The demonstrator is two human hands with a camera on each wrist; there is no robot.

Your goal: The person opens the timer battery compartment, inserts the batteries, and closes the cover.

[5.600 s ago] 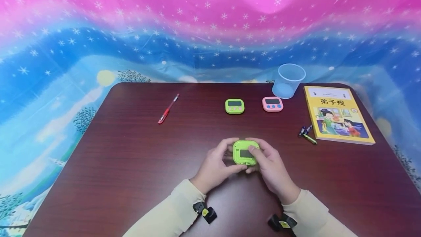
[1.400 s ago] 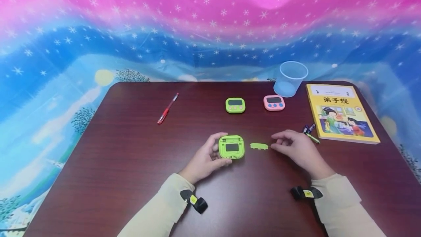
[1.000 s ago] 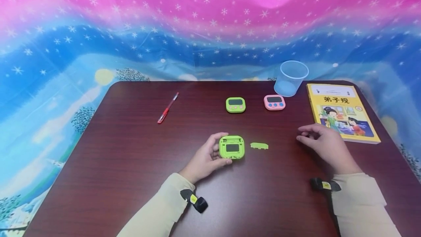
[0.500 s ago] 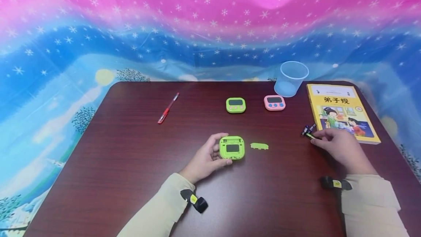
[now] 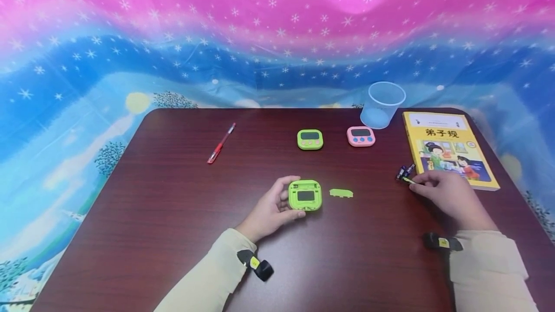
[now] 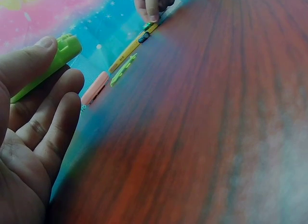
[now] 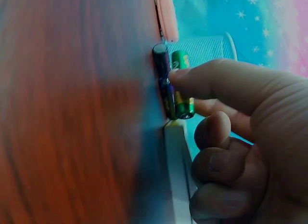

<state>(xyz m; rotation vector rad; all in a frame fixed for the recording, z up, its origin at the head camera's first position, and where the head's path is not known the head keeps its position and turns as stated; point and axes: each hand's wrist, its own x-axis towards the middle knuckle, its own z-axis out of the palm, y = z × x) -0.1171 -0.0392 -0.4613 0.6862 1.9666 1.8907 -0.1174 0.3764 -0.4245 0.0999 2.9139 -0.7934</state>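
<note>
Backdrop: a large pink-and-blue printed cloth with white stars (image 5: 277, 37) hangs behind and drapes round the work area. In front of it, a dark reddish-brown wood-grain table (image 5: 173, 215) with rounded corners carries everything. On its far right lies a yellow softcover picture book (image 5: 448, 150), flat, cover up; just left of its top corner stands a clear plastic cup (image 5: 383, 104), upright. Mid-table, far side: a small green square timer (image 5: 310, 139) and a small pink square timer (image 5: 361, 136), side by side, apart. A red pen (image 5: 221, 143) lies diagonally at far left. Nearer the person, an opened green square timer, back side up (image 5: 305, 195), sits on the table in the left hand (image 5: 269, 211), thumb and fingers curled round its left edge; this grip holds it steady. Its detached green battery cover (image 5: 341, 193) lies just right of it, not touching. A cluster of small AAA batteries, dark blue and green (image 5: 405, 173), lies beside the book's near left corner; in the right wrist view the right hand (image 5: 448, 196) presses an index fingertip (image 7: 183, 79) on them, other fingers curled, so the grip pinches nothing I can confirm. Against half a second ago: the right hand sits at the batteries much as before; 1.4 s ago it was beside the cover. The left hand and opened timer are unchanged.
</note>
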